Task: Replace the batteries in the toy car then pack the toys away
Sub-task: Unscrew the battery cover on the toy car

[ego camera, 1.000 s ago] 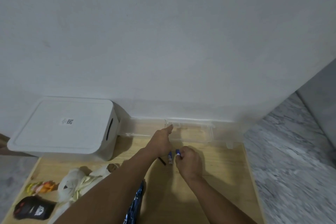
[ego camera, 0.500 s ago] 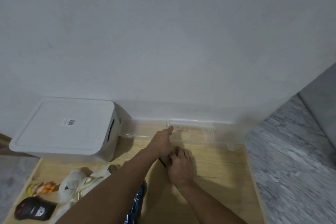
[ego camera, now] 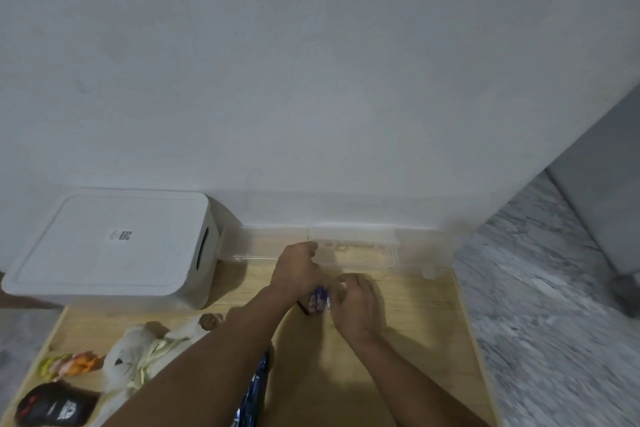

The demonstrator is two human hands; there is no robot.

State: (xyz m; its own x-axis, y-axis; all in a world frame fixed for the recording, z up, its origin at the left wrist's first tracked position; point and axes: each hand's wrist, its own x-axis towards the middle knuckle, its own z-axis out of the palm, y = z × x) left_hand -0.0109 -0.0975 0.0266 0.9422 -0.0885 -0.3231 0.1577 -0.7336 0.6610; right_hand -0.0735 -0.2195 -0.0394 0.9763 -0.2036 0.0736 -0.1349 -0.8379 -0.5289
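Observation:
Both of my hands meet over the middle of the wooden table (ego camera: 408, 340). My left hand (ego camera: 296, 274) and my right hand (ego camera: 356, 305) are closed around a small bunch of blue batteries (ego camera: 319, 300) held between them. A thin dark object (ego camera: 302, 309) pokes out just left of the batteries. A blue patterned toy (ego camera: 254, 395) shows under my left forearm, mostly hidden. Just beyond my hands lies a clear plastic case (ego camera: 356, 246) against the wall.
A white lidded storage box (ego camera: 104, 250) stands at the back left. A white plush toy (ego camera: 135, 357), a small orange and yellow toy (ego camera: 65, 365) and a black and red toy (ego camera: 55, 406) lie at the front left. Grey marbled floor (ego camera: 554, 322) lies right of the table.
My right hand has closed in on my left, and the blue batteries that were apart are now bunched between both hands. The view has tilted slightly.

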